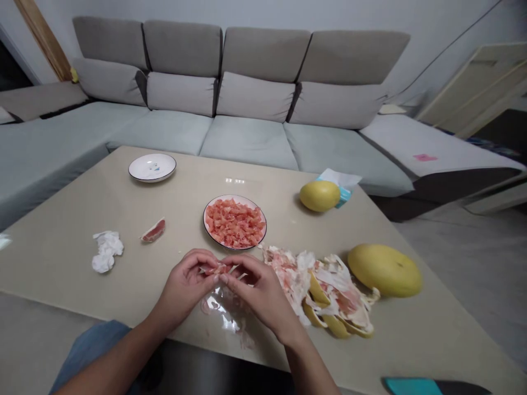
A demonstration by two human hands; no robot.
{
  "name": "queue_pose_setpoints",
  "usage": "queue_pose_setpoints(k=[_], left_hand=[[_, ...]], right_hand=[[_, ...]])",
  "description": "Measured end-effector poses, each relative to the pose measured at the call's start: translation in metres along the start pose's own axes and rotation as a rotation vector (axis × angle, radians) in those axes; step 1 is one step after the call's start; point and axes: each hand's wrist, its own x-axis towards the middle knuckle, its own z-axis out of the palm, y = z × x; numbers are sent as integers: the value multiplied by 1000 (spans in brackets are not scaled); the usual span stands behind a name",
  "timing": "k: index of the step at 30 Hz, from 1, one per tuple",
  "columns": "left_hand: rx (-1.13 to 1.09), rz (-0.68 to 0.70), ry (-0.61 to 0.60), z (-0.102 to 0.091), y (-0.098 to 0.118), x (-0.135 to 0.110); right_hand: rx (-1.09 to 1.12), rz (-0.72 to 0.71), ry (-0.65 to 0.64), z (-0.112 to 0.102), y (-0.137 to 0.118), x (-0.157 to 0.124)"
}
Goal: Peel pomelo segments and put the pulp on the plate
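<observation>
Between the fingertips of my left hand (pixel 187 285) and my right hand (pixel 257 288) is a small piece of pink pomelo flesh (pixel 218 269). Both hands pinch it just above the table's near side, their thumbs almost meeting. Right beyond them stands a dark-rimmed white plate (pixel 205 226) heaped with loose pink pomelo pulp (pixel 235 222). To the right of my right hand lies a pile of peel and white membranes (pixel 329 296). A single pomelo segment (pixel 153 230) with its skin on rests at the left. Wet scraps lie on the table beneath my hands.
On the glossy table (pixel 135 274) are a crumpled tissue (pixel 107 251), a white plate (pixel 152 168) at back left, and two whole yellow pomelos (pixel 385 270) (pixel 320 196). A tissue pack (pixel 343 192) sits behind the farther one. A teal-and-black object (pixel 415 385) lies at the near right edge. A sofa (pixel 247 140) stands behind.
</observation>
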Motion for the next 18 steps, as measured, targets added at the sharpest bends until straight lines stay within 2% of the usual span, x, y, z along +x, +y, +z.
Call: queue_pose_setpoints(k=[3,9,13,18], left_hand=[[-12,6,-24,-2,-1,-1],[-221,-262,-87,-4,8,-4],[-292,-271,-18,-4,11,-2],[-270,-196,68,-6,7,0]], right_hand=[[17,-7,12,1,-1,-1],[69,-3,81,4,0,-4],[109,-25,96,4,0,-4],[64,-68,42,5,-6,-5]])
